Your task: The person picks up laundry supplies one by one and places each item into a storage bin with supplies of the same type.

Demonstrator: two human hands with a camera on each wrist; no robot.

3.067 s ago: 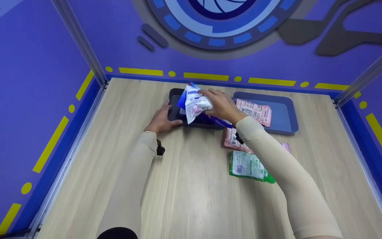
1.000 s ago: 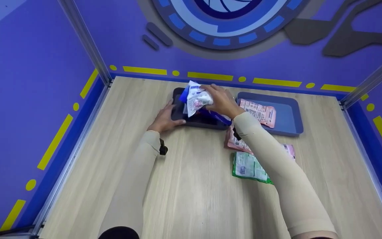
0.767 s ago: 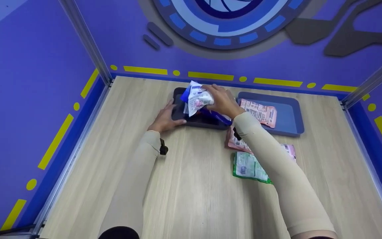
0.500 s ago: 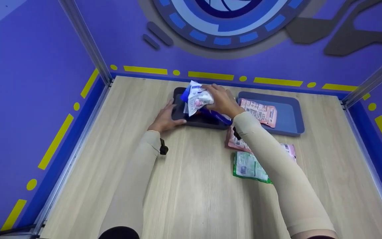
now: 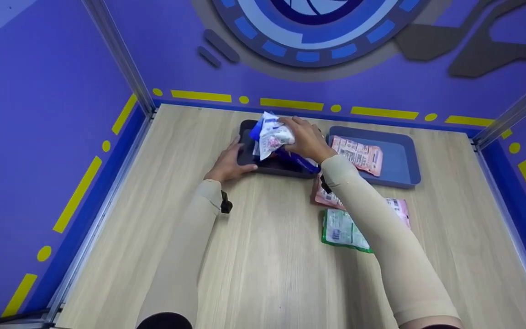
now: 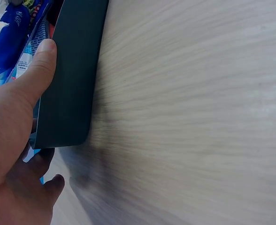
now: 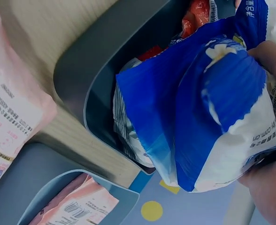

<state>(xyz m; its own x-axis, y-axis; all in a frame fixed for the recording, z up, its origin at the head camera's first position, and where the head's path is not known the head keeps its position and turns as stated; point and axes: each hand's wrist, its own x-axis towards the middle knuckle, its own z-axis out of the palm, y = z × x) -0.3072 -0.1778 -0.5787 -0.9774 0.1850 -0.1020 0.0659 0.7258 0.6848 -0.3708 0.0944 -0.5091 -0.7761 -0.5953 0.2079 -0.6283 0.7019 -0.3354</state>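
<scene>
My left hand [image 5: 227, 162] grips the left end of a dark grey tray [image 5: 286, 172]. In the left wrist view its thumb lies over the tray's long rim, and the other fingers reach round the corner. Above that tray, my right hand [image 5: 307, 138] holds blue-and-white plastic packets [image 5: 274, 137], pinched between thumb and fingers and tilted. The right wrist view shows their blue ends [image 7: 175, 103] hanging over the tray wall. More packets lie inside, among them a silver-striped one [image 7: 124, 115] and a red one [image 7: 196, 18]; the held packets hide part of them.
A grey-blue tray [image 5: 400, 160] stands to the right with a pink packet [image 5: 359, 155] in it. In front of it a pink packet [image 5: 329, 196] and a green packet [image 5: 343, 228] lie on the wooden table [image 5: 263, 256], partly under the right forearm. Purple panels enclose the table.
Compared with three seconds ago, the packets in my right hand hang slightly higher over the dark tray, and the head view has shifted a little. Over the last second both hands stay nearly still.
</scene>
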